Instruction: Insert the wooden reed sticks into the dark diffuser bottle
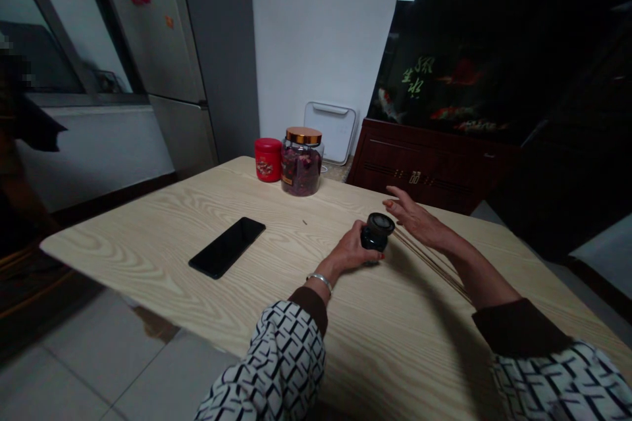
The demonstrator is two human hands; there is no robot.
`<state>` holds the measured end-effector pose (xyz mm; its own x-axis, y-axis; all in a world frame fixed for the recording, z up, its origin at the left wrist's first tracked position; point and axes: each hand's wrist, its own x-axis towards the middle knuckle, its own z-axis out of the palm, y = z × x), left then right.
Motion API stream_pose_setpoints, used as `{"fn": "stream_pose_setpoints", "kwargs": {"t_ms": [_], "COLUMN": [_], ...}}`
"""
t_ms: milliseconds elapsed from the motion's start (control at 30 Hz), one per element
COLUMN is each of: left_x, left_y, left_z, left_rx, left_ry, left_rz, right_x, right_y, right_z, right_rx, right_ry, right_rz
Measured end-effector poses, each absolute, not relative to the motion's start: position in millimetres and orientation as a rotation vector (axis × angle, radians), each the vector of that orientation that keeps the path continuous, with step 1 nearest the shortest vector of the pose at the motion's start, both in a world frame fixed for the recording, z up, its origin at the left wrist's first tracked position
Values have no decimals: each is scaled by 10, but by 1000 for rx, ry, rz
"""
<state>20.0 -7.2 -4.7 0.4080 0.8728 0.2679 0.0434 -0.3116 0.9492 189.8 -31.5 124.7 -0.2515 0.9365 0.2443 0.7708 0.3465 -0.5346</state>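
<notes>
My left hand [351,248] is wrapped round a small dark jar [376,233] that stands on the light wooden table [197,210]. A black round lid sits on top of the jar. My right hand [413,216] hovers just to the right of the jar, fingers stretched out and apart, its fingertips close to the lid. Nothing is in that hand. Thin wooden sticks [429,262] lie on the table under my right wrist and forearm.
A black phone [227,247] lies flat at the table's left middle. At the far edge stand a red tin [268,159] and a glass jar [301,162] with a copper lid and dark red contents. Behind are a fridge [197,46] and a fish tank [474,52].
</notes>
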Motion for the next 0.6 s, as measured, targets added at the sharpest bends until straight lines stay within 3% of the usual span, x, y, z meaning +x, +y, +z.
{"fn": "stream_pose_setpoints", "kwargs": {"t_ms": [67, 233, 467, 600], "left_x": [198, 205, 200, 195], "left_y": [-78, -73, -97, -109], "left_z": [-40, -54, -19, 15], "left_rx": [1672, 1650, 1648, 1651], "left_ry": [828, 809, 803, 820], "left_rz": [1043, 1054, 1033, 1025], "right_x": [1933, 2001, 1997, 1975], "right_y": [-384, -545, -488, -534], "right_z": [1252, 1265, 1089, 1141], "right_rx": [-1536, -1893, -1428, -1797], "right_ry": [-2046, -1756, -2051, -1839], "right_rz": [429, 24, 496, 174]}}
